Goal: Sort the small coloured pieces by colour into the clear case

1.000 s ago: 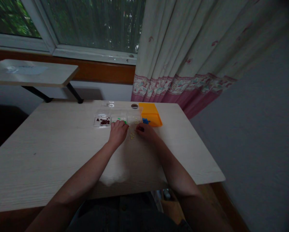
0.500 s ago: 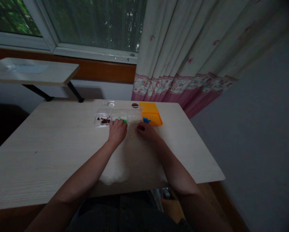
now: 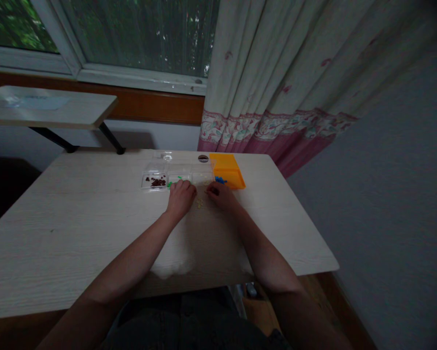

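My left hand (image 3: pixel 181 196) is closed, fingers curled and pressed together, at the front edge of a clear plastic compartment box (image 3: pixel 145 187). Beside its fingers lie small green pieces (image 3: pixel 170 184) in the middle compartment. Just to the right, my right hand (image 3: pixel 220 195) is pinched, its fingertips facing the left hand across a small gap. Whatever either hand holds is too small to make out. Several small pale yellow pieces (image 3: pixel 199 203) lie on the table between and below the hands. Small dark brown pieces (image 3: pixel 158 182) fill the box's left compartment.
An orange box with its lid open (image 3: pixel 235 180) stands right of the clear box, with small blue pieces (image 3: pixel 220 180) at its left side. The pale wooden table (image 3: pixel 94 233) has a round hole (image 3: pixel 203 158) at the back. A raised shelf (image 3: pixel 76 109) stands at left, a curtain (image 3: pixel 240 97) behind.
My left hand has moved slightly right, towards the right hand, uncovering green pieces on its left side. My right hand stays nearly in place, still pinched.
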Demonstrator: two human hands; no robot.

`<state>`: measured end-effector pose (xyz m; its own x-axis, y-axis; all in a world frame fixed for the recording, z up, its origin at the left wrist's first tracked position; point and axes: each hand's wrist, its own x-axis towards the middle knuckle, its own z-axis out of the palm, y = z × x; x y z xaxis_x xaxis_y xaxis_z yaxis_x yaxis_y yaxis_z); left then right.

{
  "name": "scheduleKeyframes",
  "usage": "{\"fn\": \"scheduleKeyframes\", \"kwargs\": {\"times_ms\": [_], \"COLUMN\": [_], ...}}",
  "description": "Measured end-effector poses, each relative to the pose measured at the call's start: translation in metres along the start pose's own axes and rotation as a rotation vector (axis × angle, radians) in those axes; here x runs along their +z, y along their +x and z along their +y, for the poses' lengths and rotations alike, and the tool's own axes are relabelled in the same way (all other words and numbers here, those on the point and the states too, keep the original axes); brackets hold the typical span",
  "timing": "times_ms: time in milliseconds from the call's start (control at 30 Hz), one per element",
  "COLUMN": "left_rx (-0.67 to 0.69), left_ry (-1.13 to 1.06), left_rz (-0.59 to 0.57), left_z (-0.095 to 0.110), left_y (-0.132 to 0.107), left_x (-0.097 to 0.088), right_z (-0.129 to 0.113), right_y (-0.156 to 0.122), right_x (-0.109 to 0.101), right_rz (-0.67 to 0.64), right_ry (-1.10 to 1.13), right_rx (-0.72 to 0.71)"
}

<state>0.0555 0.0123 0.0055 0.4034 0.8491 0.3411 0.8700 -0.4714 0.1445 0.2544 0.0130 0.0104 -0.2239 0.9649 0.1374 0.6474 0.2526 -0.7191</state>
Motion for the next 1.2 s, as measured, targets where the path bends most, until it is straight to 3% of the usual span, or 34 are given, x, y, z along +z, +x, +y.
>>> {"fn": "scheduleKeyframes", "kwargs": {"times_ms": [100,233,400,733,900,1067,1200], "left_rx": [0.0,-0.006,-0.026,-0.096,-0.147,-0.163,-0.146], "left_ry": [0.005,-0.002,-0.015,-0.191,-0.313,-0.374,-0.376], "left_rz": [-0.006,-0.012,0.0,0.085,0.161,0.201,0.198], "left_z": [0.001,0.003,0.005,0.001,-0.006,-0.008,-0.006], "left_y": [0.0,0.0,0.0,0.0,0.001,0.001,0.0], "left_x": [0.001,0.0,-0.002,-0.002,0.001,0.001,0.0], "right_z": [-0.002,-0.001,0.004,0.007,0.001,-0.014,-0.023], "right_y": [0.001,0.005,0.012,0.012,0.007,-0.004,-0.009], "right_x": [0.007,0.013,0.015,0.017,0.015,0.022,0.03], "right_rz": [0.206,0.51,0.612,0.575,0.587,0.369,0.251], "right_ry": [0.016,-0.173,-0.319,-0.325,-0.34,-0.375,-0.396], "right_rx": [0.075,0.046,0.063,0.086,-0.031,-0.219,-0.242]}}
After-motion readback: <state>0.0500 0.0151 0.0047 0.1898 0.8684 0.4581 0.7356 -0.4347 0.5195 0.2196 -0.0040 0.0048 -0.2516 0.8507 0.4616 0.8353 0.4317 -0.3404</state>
